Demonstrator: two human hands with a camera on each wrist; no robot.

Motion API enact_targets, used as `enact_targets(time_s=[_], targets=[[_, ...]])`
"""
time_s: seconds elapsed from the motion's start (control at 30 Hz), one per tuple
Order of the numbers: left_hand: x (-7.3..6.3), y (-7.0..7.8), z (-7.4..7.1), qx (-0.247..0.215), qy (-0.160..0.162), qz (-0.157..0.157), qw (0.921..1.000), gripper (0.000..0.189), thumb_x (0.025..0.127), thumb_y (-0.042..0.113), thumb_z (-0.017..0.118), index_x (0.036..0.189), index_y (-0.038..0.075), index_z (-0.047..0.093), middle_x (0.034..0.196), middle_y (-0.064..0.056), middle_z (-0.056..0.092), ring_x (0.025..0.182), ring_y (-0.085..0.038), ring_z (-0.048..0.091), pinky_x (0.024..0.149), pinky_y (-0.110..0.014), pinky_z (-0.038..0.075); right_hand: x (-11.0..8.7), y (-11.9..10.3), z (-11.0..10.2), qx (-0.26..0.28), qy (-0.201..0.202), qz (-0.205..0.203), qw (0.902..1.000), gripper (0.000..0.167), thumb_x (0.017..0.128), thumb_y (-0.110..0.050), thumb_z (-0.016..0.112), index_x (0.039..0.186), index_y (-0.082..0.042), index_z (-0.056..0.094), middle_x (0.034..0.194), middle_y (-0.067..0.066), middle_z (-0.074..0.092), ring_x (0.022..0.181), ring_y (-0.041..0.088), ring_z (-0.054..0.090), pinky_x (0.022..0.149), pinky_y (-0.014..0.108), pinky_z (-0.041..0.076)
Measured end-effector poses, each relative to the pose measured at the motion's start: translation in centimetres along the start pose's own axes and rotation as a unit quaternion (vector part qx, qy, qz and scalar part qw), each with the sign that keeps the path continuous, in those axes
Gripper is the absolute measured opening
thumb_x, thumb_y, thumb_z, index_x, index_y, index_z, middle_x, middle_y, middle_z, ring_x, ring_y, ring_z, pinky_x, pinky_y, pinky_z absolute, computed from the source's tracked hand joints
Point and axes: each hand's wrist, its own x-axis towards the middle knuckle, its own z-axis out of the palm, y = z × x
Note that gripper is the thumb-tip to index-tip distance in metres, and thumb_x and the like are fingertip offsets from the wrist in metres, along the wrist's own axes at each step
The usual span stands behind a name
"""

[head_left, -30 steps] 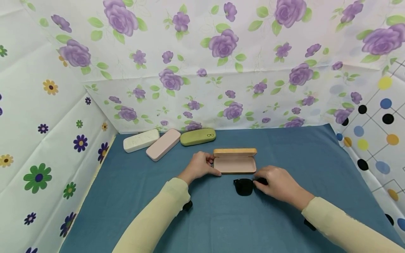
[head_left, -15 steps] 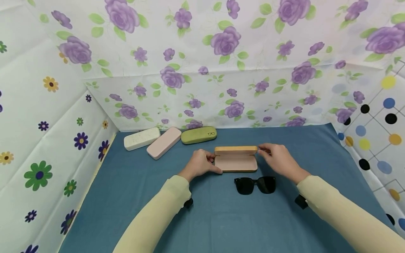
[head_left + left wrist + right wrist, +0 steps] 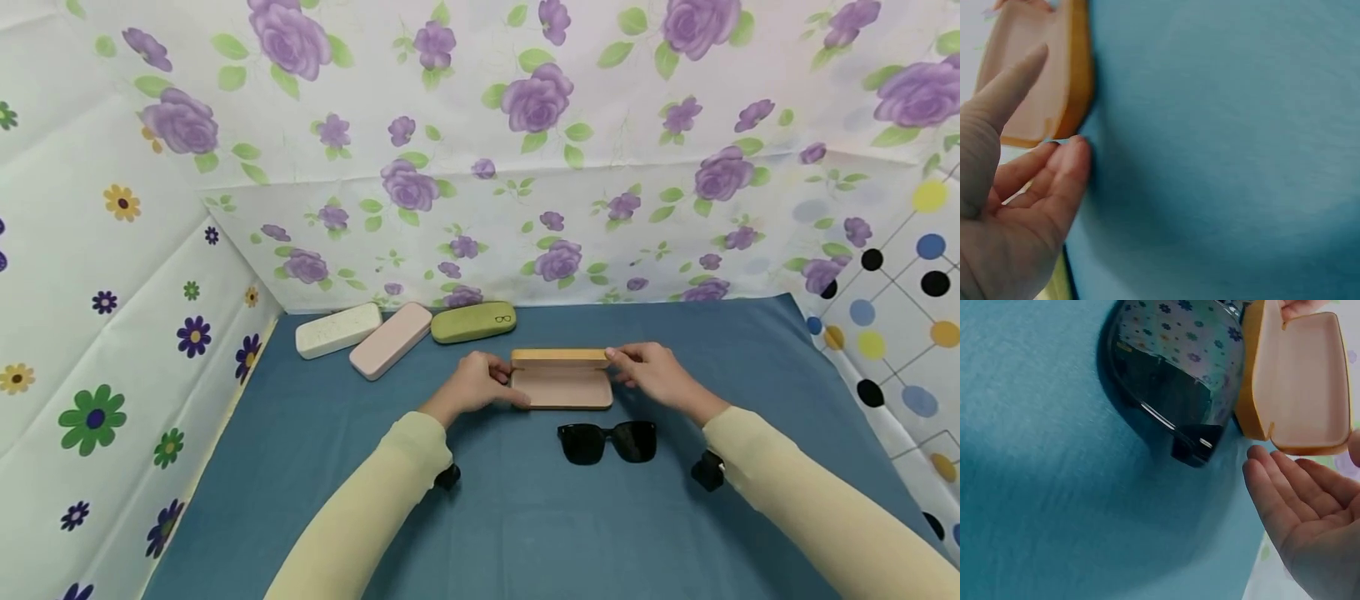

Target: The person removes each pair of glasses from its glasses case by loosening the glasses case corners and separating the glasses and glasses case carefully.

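An open glasses case (image 3: 561, 390) with a yellow-orange shell and pale pink lining lies on the blue cloth, hinged lid raised at the back. My left hand (image 3: 474, 385) is at its left end; in the left wrist view the thumb (image 3: 1013, 87) stretches over the lining and the fingertips meet the case's end. At the right end, my right hand (image 3: 654, 371) has its thumb at the raised lid's corner. Its other fingers (image 3: 1300, 487) extend beside the case in the right wrist view. Black sunglasses (image 3: 583, 444) lie in front of the case, touched by neither hand.
Three more glasses cases rest at the back left: a white one (image 3: 339, 330), a pink one (image 3: 391, 340) and an olive-green one (image 3: 473, 323). Floral sheeting (image 3: 450, 208) rises behind the blue cloth (image 3: 525, 517), with patterned sheets at both sides.
My right hand has let go of the sunglasses and moved up to the lid's right corner. The sunglasses stay on the cloth. My left hand remains at the case's left end.
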Motion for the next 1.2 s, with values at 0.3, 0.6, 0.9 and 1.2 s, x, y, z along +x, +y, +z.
enact_targets(time_s=[0.3,0.6,0.9,1.2], targets=[[0.8,0.8,-1.8,-0.088,-0.023,-0.054,0.9944,0.076,0.071,0.074,0.058,0.117,0.014,0.064,0.111,-0.008,0.065,0.093,-0.022,0.067,0.082,-0.038,0.054,0.6,-0.1,-0.9,0.005,-0.059,0.026,0.9979,0.071,0.088,-0.065,0.042,0.130,-0.010,0.055,0.127,0.015,0.059,0.102,0.026,0.065,0.082,0.040,0.054],[1.4,0.9,-1.7,-0.168,-0.077,-0.093,0.9784,0.082,0.074,0.073,0.056,0.115,0.003,0.063,0.111,-0.014,0.064,0.097,-0.028,0.066,0.082,-0.040,0.055,0.6,0.0,-1.0,0.089,-0.112,0.054,0.9883,0.075,0.090,-0.058,0.047,0.136,0.001,0.045,0.132,0.023,0.053,0.103,0.028,0.065,0.082,0.039,0.055],[1.8,0.7,-1.8,-0.204,-0.099,-0.096,0.9693,0.077,0.073,0.066,0.065,0.119,0.005,0.061,0.113,-0.014,0.061,0.100,-0.026,0.064,0.088,-0.041,0.052,1.0,-0.2,-1.3,0.109,-0.120,0.062,0.9848,0.076,0.089,-0.059,0.048,0.137,0.001,0.044,0.134,0.024,0.050,0.106,0.030,0.064,0.083,0.040,0.054],[1.8,1.0,-2.0,-0.218,-0.129,-0.074,0.9647,0.070,0.077,0.058,0.067,0.122,0.006,0.061,0.118,-0.013,0.062,0.108,-0.028,0.061,0.093,-0.042,0.049,1.3,0.2,-1.9,0.130,-0.159,0.053,0.9772,0.068,0.089,-0.053,0.055,0.137,-0.006,0.046,0.138,0.020,0.048,0.114,0.031,0.059,0.089,0.040,0.052]])
